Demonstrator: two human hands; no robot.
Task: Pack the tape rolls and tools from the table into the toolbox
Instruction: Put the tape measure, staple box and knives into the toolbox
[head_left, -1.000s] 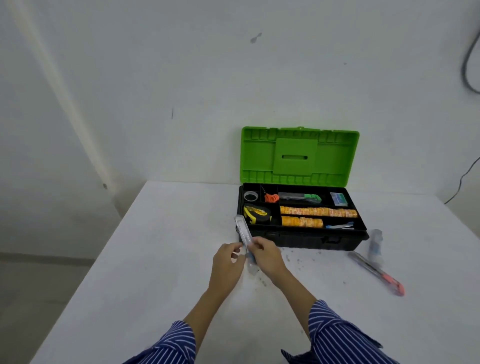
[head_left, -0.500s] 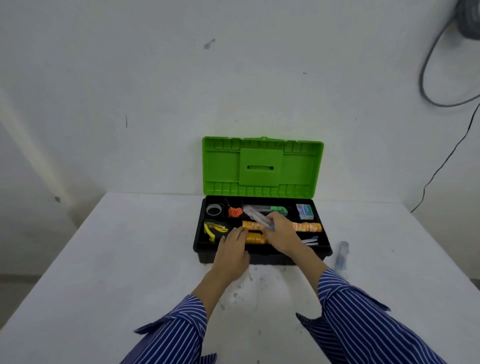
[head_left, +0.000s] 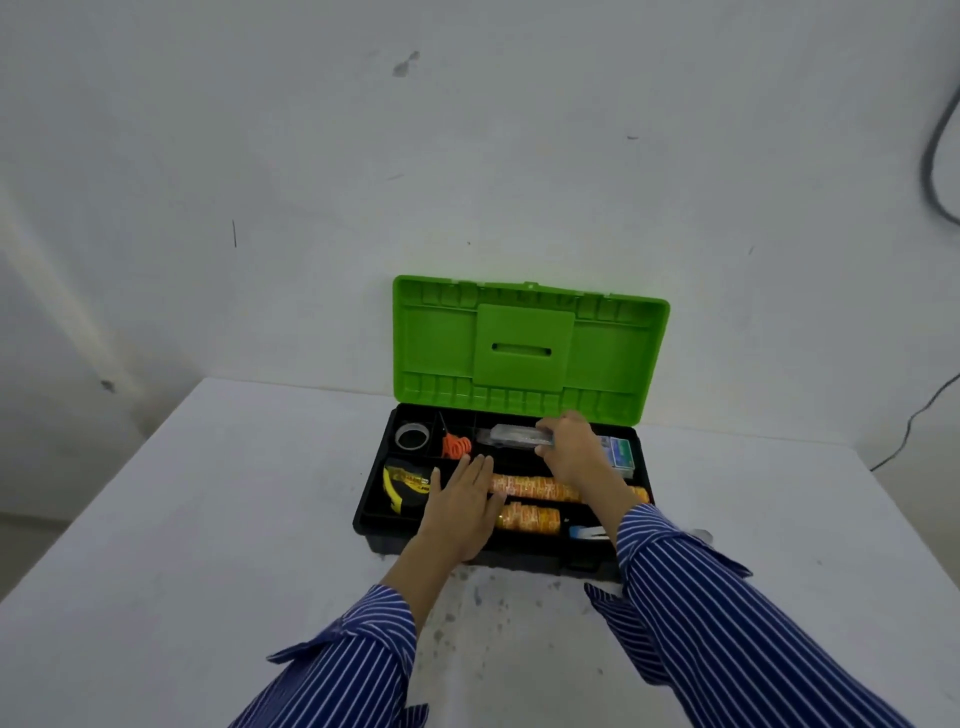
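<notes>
The black toolbox (head_left: 370, 506) stands open on the white table, its green lid (head_left: 530, 348) upright. My right hand (head_left: 574, 452) grips a long grey tool (head_left: 511, 435) low over the back middle compartment. My left hand (head_left: 462, 501) lies flat, fingers straight, over the tray's front left part. Inside lie a tape roll (head_left: 412, 435), an orange item (head_left: 456, 447), a yellow-black tape measure (head_left: 405, 483), two rows of orange rolls (head_left: 524, 488) and a blue-green box (head_left: 621, 453).
The white table (head_left: 208, 519) runs to the wall behind the toolbox. A dark cable (head_left: 919, 415) hangs down the wall at the right. Dirty specks mark the table in front of the box. My striped sleeves (head_left: 727, 623) cover the near table.
Both hands went from the table in front of the box to over the tray. My right hand carried the grey tool to the back compartment; my left let go of it and flattened.
</notes>
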